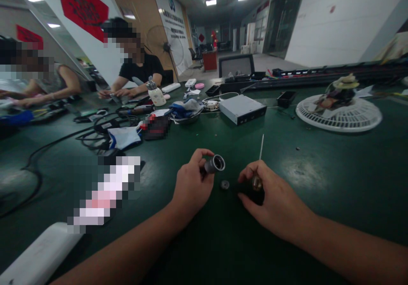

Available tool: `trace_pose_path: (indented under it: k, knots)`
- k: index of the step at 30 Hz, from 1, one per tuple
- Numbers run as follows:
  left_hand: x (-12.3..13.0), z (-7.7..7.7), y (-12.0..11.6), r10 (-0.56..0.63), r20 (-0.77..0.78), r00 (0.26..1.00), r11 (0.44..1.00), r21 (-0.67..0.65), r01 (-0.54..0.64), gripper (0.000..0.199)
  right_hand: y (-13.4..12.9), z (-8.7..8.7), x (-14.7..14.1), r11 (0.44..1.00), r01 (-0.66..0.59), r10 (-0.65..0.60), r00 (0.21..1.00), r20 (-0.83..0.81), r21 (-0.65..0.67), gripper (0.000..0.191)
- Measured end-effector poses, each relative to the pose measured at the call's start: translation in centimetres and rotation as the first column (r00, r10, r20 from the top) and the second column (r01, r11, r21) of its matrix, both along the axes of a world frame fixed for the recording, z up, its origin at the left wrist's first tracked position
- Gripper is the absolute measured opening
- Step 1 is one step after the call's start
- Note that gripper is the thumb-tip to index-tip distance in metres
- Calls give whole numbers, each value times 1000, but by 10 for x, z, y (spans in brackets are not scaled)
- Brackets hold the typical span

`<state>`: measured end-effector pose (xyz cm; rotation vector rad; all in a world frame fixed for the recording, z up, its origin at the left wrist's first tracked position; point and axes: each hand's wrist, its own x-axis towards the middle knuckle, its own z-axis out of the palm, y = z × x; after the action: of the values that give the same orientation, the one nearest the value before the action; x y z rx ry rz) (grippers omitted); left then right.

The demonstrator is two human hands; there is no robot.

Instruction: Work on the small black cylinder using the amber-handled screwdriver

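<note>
My left hand point(194, 182) is closed around a dark grey cylinder point(213, 164), whose open, hollow end faces up and to the right. On the green table between my hands lies a small round dark part point(225, 185), touched by neither. To the right of it, my right hand point(270, 196) holds a screwdriver by its amber handle point(256, 183). The thin metal shaft point(262, 147) points away from me, and the fingers curl round the handle with thumb and forefinger apart.
A silver box-shaped drive point(242, 108) stands ahead, with a white fan grille point(339, 113) at right. Cables, a cloth point(125, 137) and a white bottle point(156, 94) lie or stand at left. A white object point(41, 255) is near left. Two people sit across at left.
</note>
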<state>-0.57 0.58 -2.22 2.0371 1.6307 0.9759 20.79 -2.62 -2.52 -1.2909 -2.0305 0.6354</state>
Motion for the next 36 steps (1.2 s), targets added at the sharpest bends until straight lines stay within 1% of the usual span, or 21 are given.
trace_pose_path:
  k: [3, 5, 8, 10, 13, 17, 21, 24, 32, 36]
  knots:
    - [2, 0, 1, 32, 15, 999, 999, 23, -33, 24, -2, 0, 2, 993, -115, 116, 993, -20, 37, 36]
    - [4, 1, 1, 34, 24, 999, 999, 16, -35, 22, -4, 1, 3, 976, -207, 208, 978, 0, 59, 38]
    - [5, 4, 0, -5, 73, 997, 1000, 3, 5, 18, -7, 5, 4, 947, -313, 309, 949, 55, 76, 39]
    - [5, 5, -1, -29, 108, 994, 1000, -6, 30, 19, -8, 6, 5, 937, -341, 336, 939, 79, 76, 40]
    - [5, 6, -2, -35, 111, 993, 999, -7, 36, 24, -8, 7, 5, 941, -328, 322, 944, 71, 86, 40]
    - [5, 7, -2, -37, 102, 994, 999, -2, 37, 22, -8, 5, 5, 950, -300, 298, 954, 34, 87, 38]
    - [5, 6, 0, -43, 164, 985, 999, 6, 43, 21, -7, 5, 4, 946, -316, 314, 948, 45, 73, 39]
    - [5, 5, 0, -31, 162, 986, 1000, 7, 30, 22, -7, 5, 5, 942, -328, 325, 944, 46, 73, 39]
    - [5, 4, 1, -54, 182, 982, 999, 3, 55, 22, -9, 7, 5, 945, -325, 323, 945, 55, 40, 39]
    - [5, 3, 1, -57, 183, 981, 998, 5, 57, 23, -8, 6, 4, 945, -323, 321, 946, 54, 43, 38]
